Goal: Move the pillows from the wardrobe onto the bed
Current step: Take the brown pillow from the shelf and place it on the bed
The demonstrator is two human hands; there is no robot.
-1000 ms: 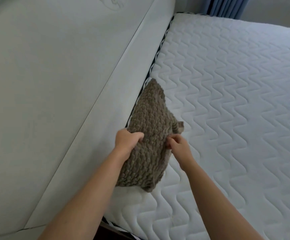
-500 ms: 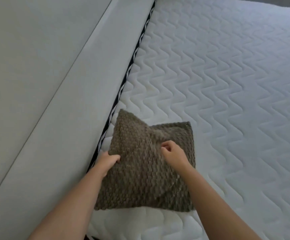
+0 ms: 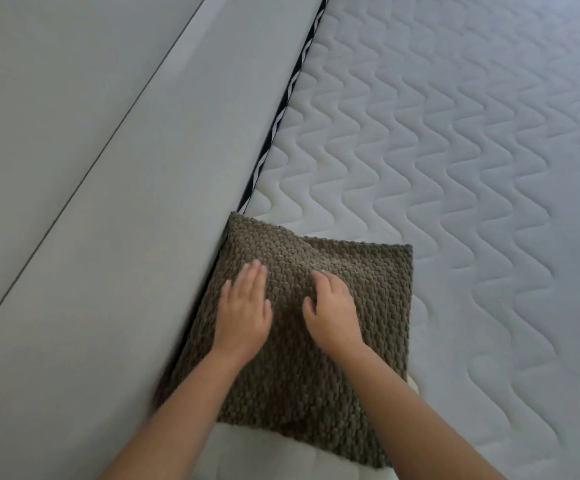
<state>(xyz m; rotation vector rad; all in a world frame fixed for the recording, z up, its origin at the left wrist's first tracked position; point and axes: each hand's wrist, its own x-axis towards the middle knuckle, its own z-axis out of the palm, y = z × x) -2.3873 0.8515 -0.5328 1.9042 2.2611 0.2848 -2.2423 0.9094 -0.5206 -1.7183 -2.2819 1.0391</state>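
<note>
White quilted bed [image 3: 437, 168] fills your view, grey padded headboard [image 3: 108, 202] along its left edge | brown knitted pillow [image 3: 316, 323] lies flat on the bed, its left edge seemingly touching the headboard | your left hand [image 3: 243, 313] rests open, palm down, on the pillow | your right hand [image 3: 333, 311] rests beside it, fingers loosely curled, gripping nothing

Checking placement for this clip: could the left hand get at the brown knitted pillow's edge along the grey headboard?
Probably yes. The left hand lies flat on the brown knitted pillow near that edge, with nothing between them, though the grey upholstered headboard presses close there.
</note>
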